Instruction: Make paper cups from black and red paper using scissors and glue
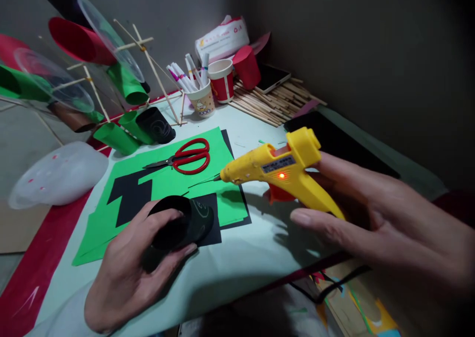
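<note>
Glue gun [282, 171], yellow, red lamp lit, held above table [252, 258] by right hand [374, 223], fingers mostly straight, grip probably loose. Left hand [133, 267] curled round black paper cup [181, 223] lying sideways on green paper [163, 181]. Printed cup [202, 102] behind holds markers [183, 74].

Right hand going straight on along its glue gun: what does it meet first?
Probably the green paper sheet beside the red-handled scissors; the right hand aims the yellow plastic glue gun left and slightly down, depth unclear.
</note>
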Demonstrator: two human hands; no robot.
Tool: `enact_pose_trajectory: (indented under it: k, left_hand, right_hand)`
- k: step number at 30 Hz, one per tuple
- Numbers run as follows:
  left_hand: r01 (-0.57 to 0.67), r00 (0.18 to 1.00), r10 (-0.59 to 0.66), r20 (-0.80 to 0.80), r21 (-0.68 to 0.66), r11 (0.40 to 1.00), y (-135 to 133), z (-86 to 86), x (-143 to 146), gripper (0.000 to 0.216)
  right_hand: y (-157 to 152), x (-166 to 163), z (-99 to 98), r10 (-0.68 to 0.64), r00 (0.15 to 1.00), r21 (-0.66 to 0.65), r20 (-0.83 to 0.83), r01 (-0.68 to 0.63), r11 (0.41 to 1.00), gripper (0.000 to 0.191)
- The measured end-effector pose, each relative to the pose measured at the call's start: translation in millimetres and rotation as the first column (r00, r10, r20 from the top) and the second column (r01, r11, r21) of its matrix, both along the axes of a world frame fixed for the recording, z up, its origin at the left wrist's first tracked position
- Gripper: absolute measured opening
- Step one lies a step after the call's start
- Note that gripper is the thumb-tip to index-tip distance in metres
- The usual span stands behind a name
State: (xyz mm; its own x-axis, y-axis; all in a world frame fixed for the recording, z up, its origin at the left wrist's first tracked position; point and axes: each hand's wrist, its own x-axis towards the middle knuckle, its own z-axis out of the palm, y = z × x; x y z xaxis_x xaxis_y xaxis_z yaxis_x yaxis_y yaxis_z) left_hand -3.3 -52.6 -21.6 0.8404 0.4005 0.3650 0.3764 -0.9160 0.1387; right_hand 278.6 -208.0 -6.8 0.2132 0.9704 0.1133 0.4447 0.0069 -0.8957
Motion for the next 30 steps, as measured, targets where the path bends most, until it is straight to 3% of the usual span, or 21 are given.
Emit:
enact_pose_trajectory:
  k: [2, 15, 22, 30]
  left_hand:
    - [0.003, 1.000, -0.003, -0.001, 0.007, 1.000, 0.1, -0.4, -0.4, 0.028]
    - [-0.011, 1.000, 0.011, 0.005, 0.054, 0.998, -0.5, -1.3, -3.7, 0.028]
    - [0.012, 1.000, -0.013, 0.003, 0.078, 0.997, 0.3, -0.8, -2.7, 0.028]
    - [0.011, 1.000, -0.011, -0.001, 0.100, 0.995, 0.0, -1.0, -0.2, 0.026]
  right_hand:
    - [0.3, -2.3, 1.7, 0.015, 0.998, -0.064, -0.066, -0.019, 0.998, 0.011]
    - [3.8, -8.4, -2.0, 0.087, 0.995, -0.227, 0.050, -0.073, 0.971, 0.036]
    - [9.4, -8.4, -2.0, 0.156, 0.987, -0.252, -0.034, -0.160, 0.954, 0.034]
    - [15.3, -19.9, 1.1, 0.060, 0.998, -0.286, 0.008, -0.055, 0.957, 0.030]
